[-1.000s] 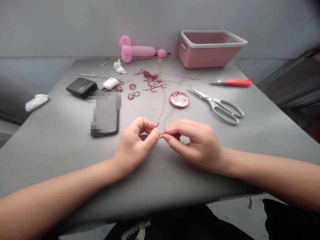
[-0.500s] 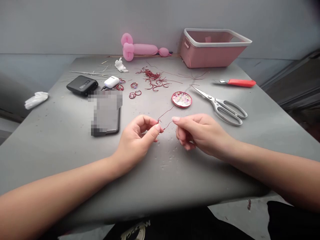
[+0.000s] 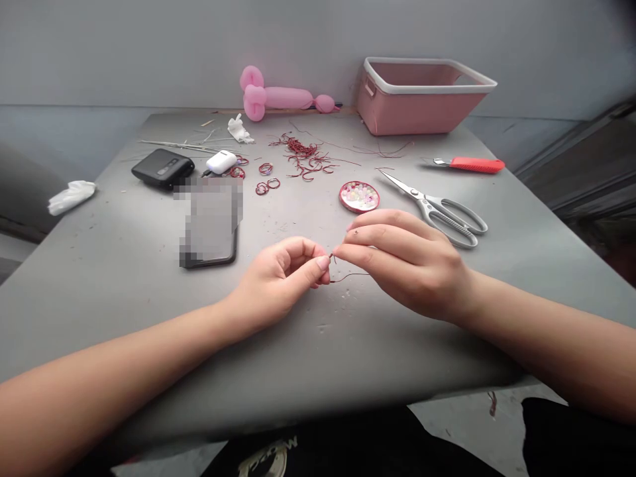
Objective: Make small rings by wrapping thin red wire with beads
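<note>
My left hand (image 3: 291, 271) is closed, pinching a thin dark red wire (image 3: 350, 275) between thumb and forefinger. A short end of it sticks up past the fingertips, and another stretch runs right, beneath my other hand. My right hand (image 3: 410, 258) meets the left at the fingertips, palm down, its forefinger on the wire; the thumb is hidden behind the fingers. Just beyond it stands a small round red-rimmed dish (image 3: 358, 197) of pale beads. Scissors (image 3: 432, 205) with grey handles lie to the right, partly behind the right hand.
Several red wire rings (image 3: 265, 169) and a heap of red wire pieces (image 3: 303, 152) lie farther back. A phone (image 3: 211, 225), a black box-shaped device (image 3: 163, 167) and a white case (image 3: 221, 161) are at left. A red-handled cutter (image 3: 477, 164), pink bin (image 3: 422, 109) and pink balloon (image 3: 288, 98) sit behind.
My right hand has turned palm down and come left to the left hand's fingertips. The left hand has shifted slightly right, still pinching the wire.
</note>
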Available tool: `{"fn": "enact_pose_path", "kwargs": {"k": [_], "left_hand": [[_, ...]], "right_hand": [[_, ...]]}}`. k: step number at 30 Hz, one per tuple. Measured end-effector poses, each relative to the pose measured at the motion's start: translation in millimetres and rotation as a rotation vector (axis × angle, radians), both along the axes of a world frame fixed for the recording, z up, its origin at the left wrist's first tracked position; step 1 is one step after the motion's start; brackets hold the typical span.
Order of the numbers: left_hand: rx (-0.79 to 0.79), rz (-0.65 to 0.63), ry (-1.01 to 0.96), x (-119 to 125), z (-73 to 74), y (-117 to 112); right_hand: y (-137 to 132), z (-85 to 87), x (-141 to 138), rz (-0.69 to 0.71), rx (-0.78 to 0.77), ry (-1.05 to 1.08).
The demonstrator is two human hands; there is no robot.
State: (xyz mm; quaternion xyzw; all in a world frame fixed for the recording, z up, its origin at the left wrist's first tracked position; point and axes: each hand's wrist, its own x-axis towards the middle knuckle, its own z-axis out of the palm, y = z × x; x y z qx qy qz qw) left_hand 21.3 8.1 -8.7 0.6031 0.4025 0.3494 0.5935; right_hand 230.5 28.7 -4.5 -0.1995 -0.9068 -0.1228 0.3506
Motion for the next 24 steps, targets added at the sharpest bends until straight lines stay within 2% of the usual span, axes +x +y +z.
{"fn": "enact_pose_path", "kwargs": {"k": [2, 6, 7, 8, 9, 12, 14, 16, 21, 24], "left_hand": [[0.048, -0.035, 0.017, -0.4, -0.9, -1.2], [0.102, -0.085, 0.077, -1.2, -1.6, -3.7], [0.091, -0.077, 0.090, -1.2, -1.2, -3.8], [0.071, -0.062, 0.095, -1.1, -0.7, -3.8], [0.047, -0.045, 0.093, -0.8, -0.1, -3.7], [-0.015, -0.026, 0.079, 0.3, 0.8, -3.3], [-0.025, -0.040, 0.092, 0.7, 0.6, -3.7], [-0.009, -0.053, 0.115, 0.6, 0.1, -4.6], [0.088, -0.080, 0.182, -0.7, 0.3, -6.6], [0.171, -0.114, 0.247, -1.6, 1.2, -7.1]], "right_hand": [[-0.1, 2.3, 0.7, -0.010, -0.251, 0.039], [0.9, 8.9, -0.3, 0.011, -0.961, 0.026], [1.1, 9.5, -0.8, 0.008, -1.053, 0.035], [1.1, 9.3, -1.5, -0.002, -1.076, 0.058], [0.8, 8.3, -2.0, -0.010, -1.027, 0.093], [-1.3, 2.0, -3.2, 0.029, -0.683, 0.142], [-2.7, -2.7, -3.3, 0.072, -0.493, 0.092], [-3.0, -6.1, -2.9, 0.085, -0.382, 0.038], [-1.2, -8.3, -2.2, 0.070, -0.243, -0.075], [-2.1, -4.8, -3.7, 0.106, -0.368, -0.042]]}}
